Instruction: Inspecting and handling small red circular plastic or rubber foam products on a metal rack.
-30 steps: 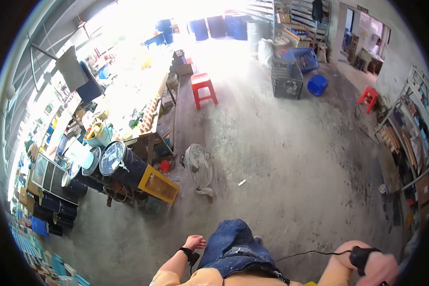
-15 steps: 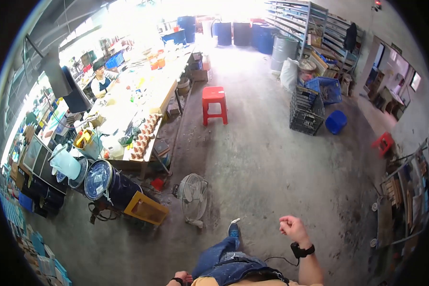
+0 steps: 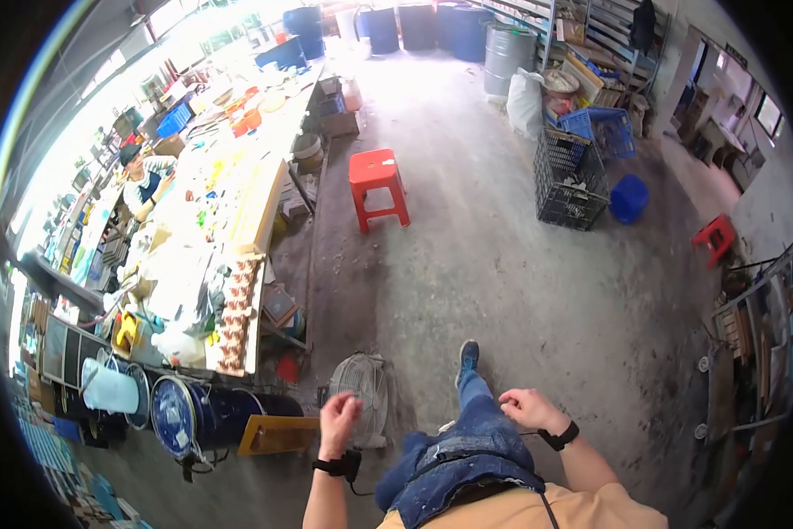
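Observation:
My left hand [image 3: 338,418] is raised in front of me with its fingers curled closed, and nothing shows in it. Behind it on the floor stands a grey caged fan [image 3: 367,401]; the hand overlaps its left side in the view, with no contact that I can make out. Over on the right, my right hand [image 3: 528,408] hangs above the bare floor, its fingers loosely curled in, with no object visible in them. Each wrist wears a black band with a dark cable. One blue shoe [image 3: 469,354] is ahead of my body, between the two hands.
Ahead stands a red stool [image 3: 378,189]. A long cluttered workbench [image 3: 255,216] runs along the left, with a person [image 3: 145,181] behind it. Near its end lie a blue drum [image 3: 207,413] and a yellow panel [image 3: 277,435]. Rightward are a black crate [image 3: 571,189], blue bucket [image 3: 628,198] and wheeled rack [image 3: 753,353].
My left hand has risen from the lower edge to beside the fan. My right hand has shifted slightly left. The stool and bench have shifted left in view, and a different foot is forward.

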A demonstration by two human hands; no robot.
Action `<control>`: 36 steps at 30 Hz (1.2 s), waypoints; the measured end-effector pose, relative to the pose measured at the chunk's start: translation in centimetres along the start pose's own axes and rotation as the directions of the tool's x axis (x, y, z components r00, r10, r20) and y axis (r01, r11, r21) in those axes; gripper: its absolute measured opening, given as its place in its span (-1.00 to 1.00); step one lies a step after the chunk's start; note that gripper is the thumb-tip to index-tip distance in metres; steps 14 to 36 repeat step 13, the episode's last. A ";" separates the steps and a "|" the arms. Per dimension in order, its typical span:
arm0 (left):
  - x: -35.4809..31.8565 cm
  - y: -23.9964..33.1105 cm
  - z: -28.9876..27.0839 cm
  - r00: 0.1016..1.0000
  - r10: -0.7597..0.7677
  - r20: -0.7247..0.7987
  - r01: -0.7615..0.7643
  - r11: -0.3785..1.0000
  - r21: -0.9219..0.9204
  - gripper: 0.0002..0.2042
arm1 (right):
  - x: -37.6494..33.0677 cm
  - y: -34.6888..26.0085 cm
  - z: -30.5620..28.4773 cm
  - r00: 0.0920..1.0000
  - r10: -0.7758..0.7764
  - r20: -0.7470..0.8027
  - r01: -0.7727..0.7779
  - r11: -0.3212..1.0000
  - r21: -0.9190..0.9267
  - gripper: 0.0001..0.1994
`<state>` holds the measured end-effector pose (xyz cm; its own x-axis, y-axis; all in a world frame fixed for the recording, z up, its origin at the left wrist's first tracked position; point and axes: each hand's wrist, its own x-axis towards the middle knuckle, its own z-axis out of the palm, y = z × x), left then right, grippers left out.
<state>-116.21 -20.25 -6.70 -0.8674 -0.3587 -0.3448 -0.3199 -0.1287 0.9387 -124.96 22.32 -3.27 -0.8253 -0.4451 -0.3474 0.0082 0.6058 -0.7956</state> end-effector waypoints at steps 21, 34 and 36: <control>6.3 42.2 11.1 -0.591 0.792 -0.151 -0.701 -0.413 0.581 -0.24 | 33.5 -5.6 -14.1 0.971 -0.235 0.042 0.234 0.907 -0.351 -0.76; 6.3 42.2 11.1 -0.591 0.792 -0.151 -0.701 -0.413 0.581 -0.24 | 33.5 -5.6 -14.1 0.971 -0.235 0.042 0.234 0.907 -0.351 -0.76; 6.3 42.2 11.1 -0.591 0.792 -0.151 -0.701 -0.413 0.581 -0.24 | 33.5 -5.6 -14.1 0.971 -0.235 0.042 0.234 0.907 -0.351 -0.76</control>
